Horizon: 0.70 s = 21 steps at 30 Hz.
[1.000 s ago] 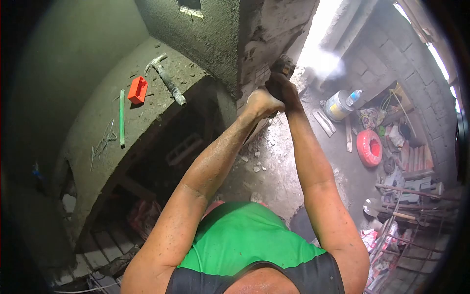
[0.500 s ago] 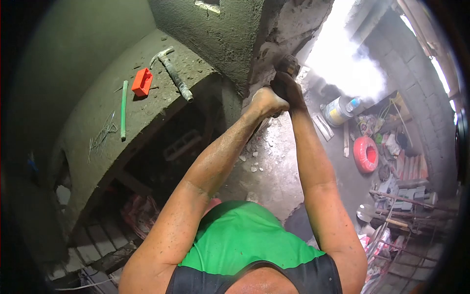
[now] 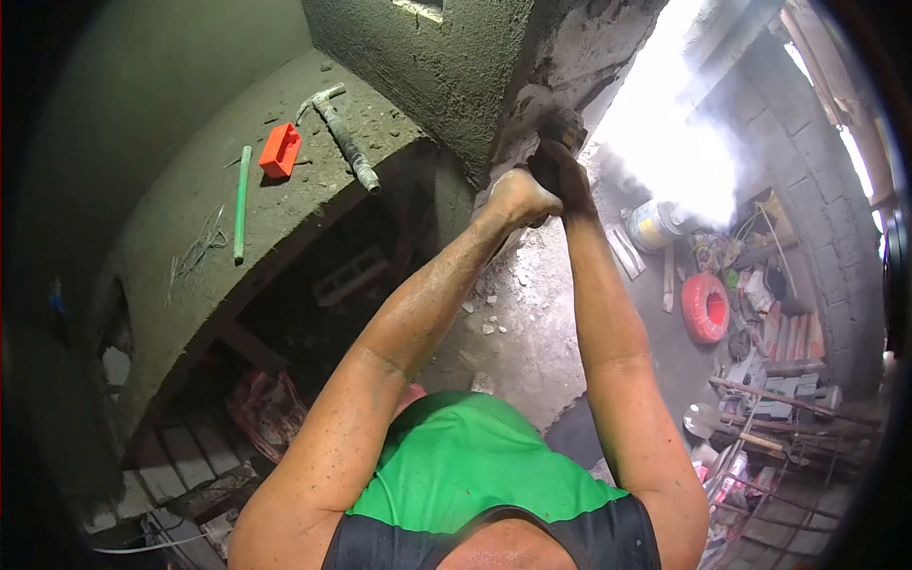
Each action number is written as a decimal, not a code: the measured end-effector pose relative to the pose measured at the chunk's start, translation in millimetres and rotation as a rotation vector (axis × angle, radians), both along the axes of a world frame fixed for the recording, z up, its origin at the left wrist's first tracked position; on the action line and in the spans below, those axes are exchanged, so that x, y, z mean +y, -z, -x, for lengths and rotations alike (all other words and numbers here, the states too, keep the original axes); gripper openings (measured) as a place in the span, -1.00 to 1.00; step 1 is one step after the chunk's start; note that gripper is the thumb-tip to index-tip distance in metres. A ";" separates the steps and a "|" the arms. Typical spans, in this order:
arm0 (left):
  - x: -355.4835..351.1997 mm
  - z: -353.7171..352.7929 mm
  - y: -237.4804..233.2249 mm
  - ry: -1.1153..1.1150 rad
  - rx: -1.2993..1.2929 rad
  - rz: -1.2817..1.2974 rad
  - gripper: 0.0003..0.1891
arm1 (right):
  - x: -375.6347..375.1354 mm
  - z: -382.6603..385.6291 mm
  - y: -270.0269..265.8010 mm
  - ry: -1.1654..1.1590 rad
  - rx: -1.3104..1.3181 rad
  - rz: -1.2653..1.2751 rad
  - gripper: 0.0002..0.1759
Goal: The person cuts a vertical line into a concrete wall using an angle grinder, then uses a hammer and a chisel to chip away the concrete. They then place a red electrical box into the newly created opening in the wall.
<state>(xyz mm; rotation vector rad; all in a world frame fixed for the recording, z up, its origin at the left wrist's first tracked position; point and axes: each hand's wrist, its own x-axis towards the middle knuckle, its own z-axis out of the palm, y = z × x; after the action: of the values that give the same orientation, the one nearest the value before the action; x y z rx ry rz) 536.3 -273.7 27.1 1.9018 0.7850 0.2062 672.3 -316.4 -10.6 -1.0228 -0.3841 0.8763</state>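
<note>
Both my arms reach forward to a dark power tool held against the rough edge of the wall. My left hand is wrapped round the near part of the tool. Just beside it, my right hand grips the tool's body, with its fingers partly in shadow. Where the tool meets the wall is hard to make out. Bright, dusty haze hangs to the right of the tool.
On the concrete slab at left lie a hammer, a red box, a green tube and thin wires. At right are a bucket, a red coil and metal bars. Rubble lies below my hands.
The view has shifted slightly, so the slab and the things at right sit a little differently. The haze has spread over the bucket's top. Both hands keep their hold on the tool.
</note>
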 end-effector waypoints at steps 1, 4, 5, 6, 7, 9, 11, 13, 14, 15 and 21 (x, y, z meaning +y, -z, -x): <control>0.6 -1.7 3.5 -0.008 0.002 -0.016 -0.53 | -0.6 0.5 -0.2 -0.004 -0.003 0.009 -0.70; -4.7 6.1 -2.8 -0.011 -0.001 0.011 -0.57 | -2.5 1.4 2.0 -0.016 -0.005 0.023 -0.70; -6.7 9.7 -8.0 -0.005 -0.007 0.051 -0.60 | -2.5 0.9 2.4 -0.022 -0.006 0.023 -0.70; -7.4 9.8 -7.1 -0.006 -0.007 0.052 -0.60 | -2.0 -0.1 4.6 -0.023 -0.006 0.024 -0.70; -8.5 9.9 -6.0 -0.032 0.011 0.017 -0.62 | -1.6 -0.6 7.2 -0.037 0.007 0.000 -0.70; -10.1 12.4 -5.5 -0.061 0.029 -0.017 -0.63 | -2.1 1.2 9.5 -0.054 0.020 -0.022 -0.70; -10.6 16.4 -7.1 -0.063 0.038 -0.022 -0.64 | -3.1 5.7 8.9 -0.057 0.004 -0.054 -0.69; -10.3 18.5 -4.3 -0.062 -0.002 -0.024 -0.62 | -5.1 12.7 3.7 -0.035 0.009 -0.016 -0.68; -10.6 20.0 -2.7 -0.061 -0.040 -0.024 -0.60 | -6.5 17.0 1.4 -0.012 0.014 0.021 -0.67; -11.2 22.3 -2.5 -0.063 -0.041 -0.023 -0.60 | -7.2 19.4 1.7 -0.014 0.014 0.022 -0.67; -10.9 28.0 1.4 -0.086 -0.006 -0.056 -0.56 | -7.6 28.7 0.2 -0.011 0.029 0.056 -0.62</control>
<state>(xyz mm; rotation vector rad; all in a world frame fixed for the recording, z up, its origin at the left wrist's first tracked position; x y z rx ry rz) 508.3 -284.6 25.8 1.9207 0.8655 0.2894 643.6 -324.0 -10.8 -1.0593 -0.3422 0.9149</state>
